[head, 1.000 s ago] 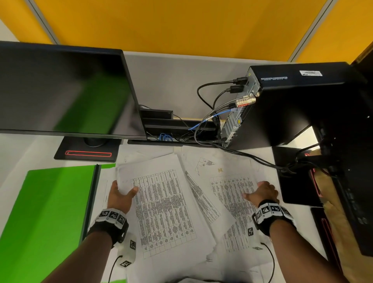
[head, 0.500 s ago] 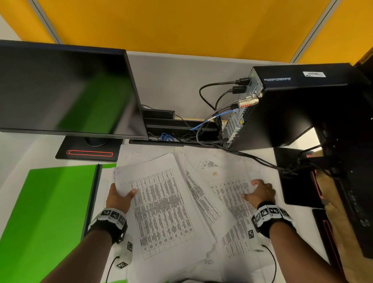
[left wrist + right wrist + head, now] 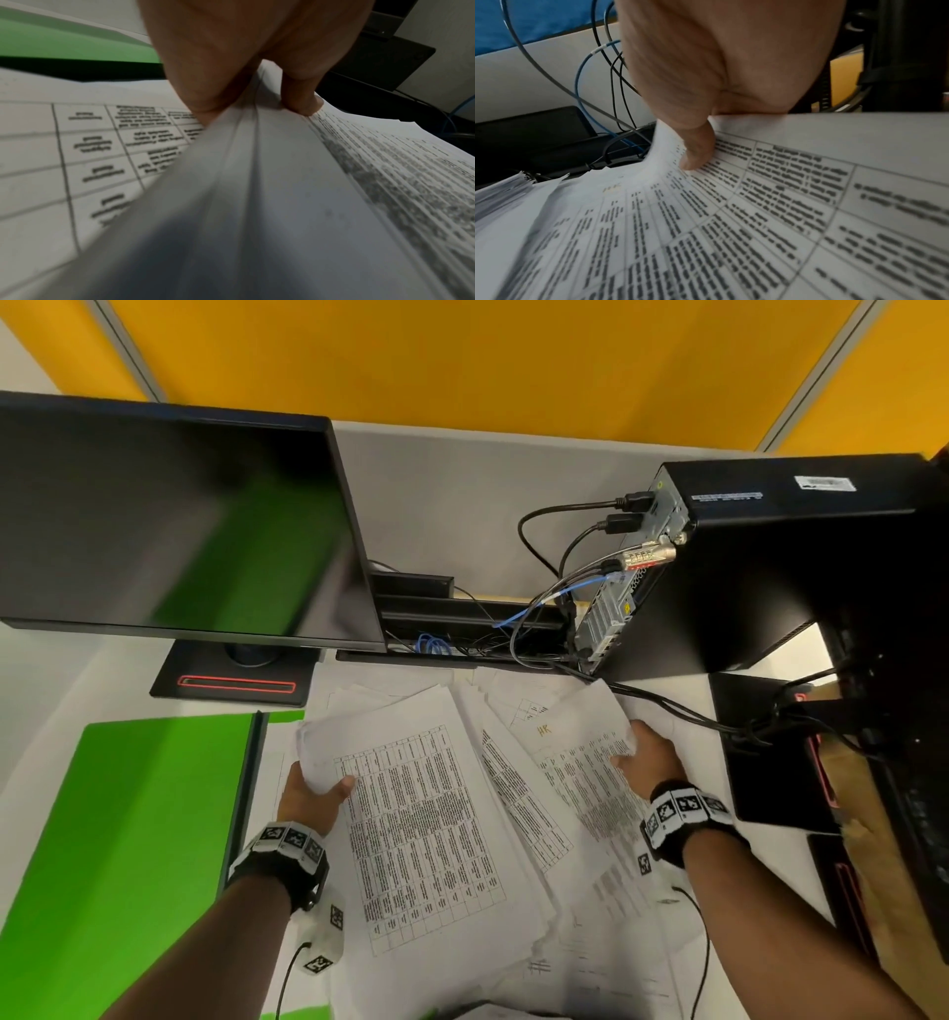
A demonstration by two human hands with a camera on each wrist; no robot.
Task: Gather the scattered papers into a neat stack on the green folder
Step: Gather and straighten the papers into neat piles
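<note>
Several white printed papers (image 3: 426, 819) lie fanned across the desk between my hands. My left hand (image 3: 313, 793) grips the left edge of the thick left bundle (image 3: 270, 182), thumb on top and fingers underneath. My right hand (image 3: 648, 757) pinches the right edge of the right-hand sheets (image 3: 731, 223), thumb pressed on the print, and that edge is lifted and bent. The green folder (image 3: 128, 839) lies open flat at the left of the papers, its dark spine next to my left wrist; a green strip (image 3: 77, 52) of it shows beyond the papers.
A black monitor (image 3: 169, 526) on its stand (image 3: 231, 683) rises behind the folder. A black computer case (image 3: 760, 567) with a tangle of cables (image 3: 554, 618) stands at the back right. More dark equipment (image 3: 770, 762) crowds the right side.
My right hand has gone from lying flat on the sheets to gripping their right edge and raising it. The left hand keeps its hold on its bundle.
</note>
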